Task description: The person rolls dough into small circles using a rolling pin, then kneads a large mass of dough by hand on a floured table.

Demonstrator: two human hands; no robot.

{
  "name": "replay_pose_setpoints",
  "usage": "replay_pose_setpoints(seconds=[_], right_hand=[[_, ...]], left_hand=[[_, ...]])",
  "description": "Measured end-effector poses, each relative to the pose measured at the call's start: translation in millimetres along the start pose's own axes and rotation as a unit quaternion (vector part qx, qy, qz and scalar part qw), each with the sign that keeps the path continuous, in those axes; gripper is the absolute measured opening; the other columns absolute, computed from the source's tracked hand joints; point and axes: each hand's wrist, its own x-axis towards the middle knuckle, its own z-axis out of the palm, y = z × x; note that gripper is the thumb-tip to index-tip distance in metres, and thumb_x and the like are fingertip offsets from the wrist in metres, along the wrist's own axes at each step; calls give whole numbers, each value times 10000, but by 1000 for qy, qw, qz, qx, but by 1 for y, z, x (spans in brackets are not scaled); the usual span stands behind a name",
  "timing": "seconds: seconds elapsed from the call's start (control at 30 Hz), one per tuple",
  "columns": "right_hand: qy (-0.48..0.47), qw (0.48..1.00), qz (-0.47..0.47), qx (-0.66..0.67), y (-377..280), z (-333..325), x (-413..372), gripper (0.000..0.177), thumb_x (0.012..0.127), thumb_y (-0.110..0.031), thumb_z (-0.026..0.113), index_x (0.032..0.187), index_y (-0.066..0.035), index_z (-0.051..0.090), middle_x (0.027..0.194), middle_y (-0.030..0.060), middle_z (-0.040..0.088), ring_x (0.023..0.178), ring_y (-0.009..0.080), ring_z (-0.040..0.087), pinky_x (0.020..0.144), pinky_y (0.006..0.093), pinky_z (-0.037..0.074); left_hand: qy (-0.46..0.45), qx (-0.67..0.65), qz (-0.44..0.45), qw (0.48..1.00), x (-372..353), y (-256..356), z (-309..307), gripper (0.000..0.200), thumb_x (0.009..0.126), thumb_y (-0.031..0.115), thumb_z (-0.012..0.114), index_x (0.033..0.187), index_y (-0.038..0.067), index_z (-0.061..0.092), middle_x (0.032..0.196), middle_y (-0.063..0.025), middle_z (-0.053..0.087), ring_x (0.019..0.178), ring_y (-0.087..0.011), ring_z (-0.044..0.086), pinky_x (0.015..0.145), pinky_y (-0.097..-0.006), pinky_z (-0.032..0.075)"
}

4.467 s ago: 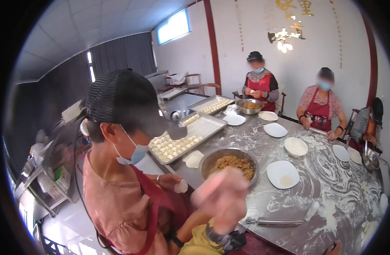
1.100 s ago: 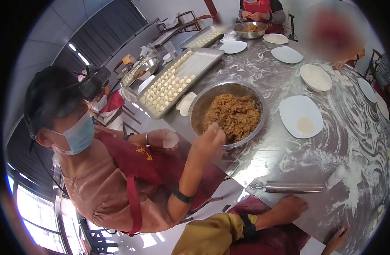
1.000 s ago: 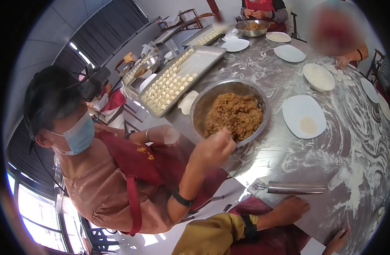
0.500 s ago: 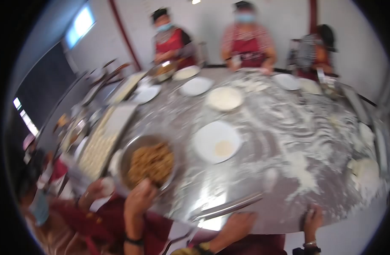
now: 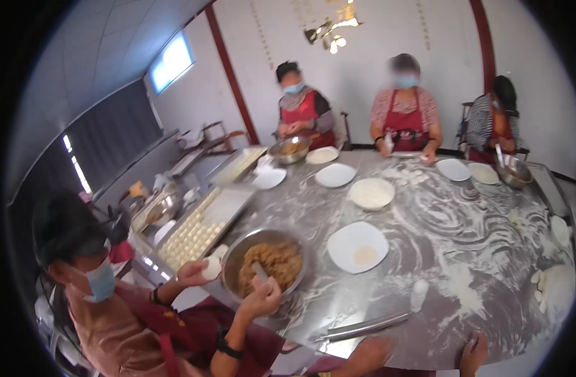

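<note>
My left hand (image 5: 371, 355) is at the near table edge, its fingers blurred, just below a long metal bar (image 5: 363, 327) lying on the table. I cannot make out anything in it. Farther right, my right hand (image 5: 475, 353) rests at the table edge with fingers apart and nothing seen in it. A small white object (image 5: 418, 295) stands near the bar's right end. Beyond the bar is a white plate (image 5: 347, 244) with a thin round beige layer on it.
At left, a co-worker (image 5: 137, 314) holds a white wrapper (image 5: 211, 268) and a utensil over a bowl of filling (image 5: 269, 261). Behind is a tray of dough pieces (image 5: 197, 235). Three people sit across the floured table (image 5: 419, 239). Dough (image 5: 558, 286) lies at right.
The view has tilted upward and turned left, so the table appears lower and farther right. The co-worker's utensil and wrapper show more clearly. My hands remain near the table edge.
</note>
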Motion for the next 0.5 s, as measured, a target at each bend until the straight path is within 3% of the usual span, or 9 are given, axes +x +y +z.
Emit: replay_pose_setpoints(seconds=[0.1,0.13,0.23,0.4,0.5], right_hand=[[8,991,-92,-100,-6,-8,0,160,761,-78,543,900,-45,614,849,156,603,797,358,582,713,432,454],[3,991,-82,-104,-16,-15,1,163,762,-82,544,904,-44,615,849,156,604,798,355,583,713,429,455],[-8,993,-68,-94,-26,-20,0,168,765,-92,549,912,-47,618,852,155,604,801,350,583,715,423,455],[-13,993,-60,-103,-29,-23,-1,180,769,-101,550,927,-56,625,875,139,620,822,336,590,729,418,460],[-16,991,-49,-121,-22,-19,-1,189,772,-112,551,938,-67,628,891,123,631,845,321,598,743,410,465]], left_hand=[[22,-7,42,999,0,2,10,260,809,174,562,1052,88,590,754,-95,575,668,-287,586,616,-417,481],[-25,1,29,999,3,7,0,309,797,207,577,1078,78,586,812,-85,589,731,-251,592,658,-385,468],[-16,-8,24,1000,2,10,-3,279,819,211,567,1067,85,591,795,-77,580,718,-254,591,644,-384,467],[24,-15,25,999,1,12,-5,253,821,193,567,1049,88,597,759,-74,554,691,-256,583,637,-394,465],[59,-23,28,998,6,14,-7,188,776,127,593,954,85,633,745,-69,587,669,-250,586,617,-377,463]])
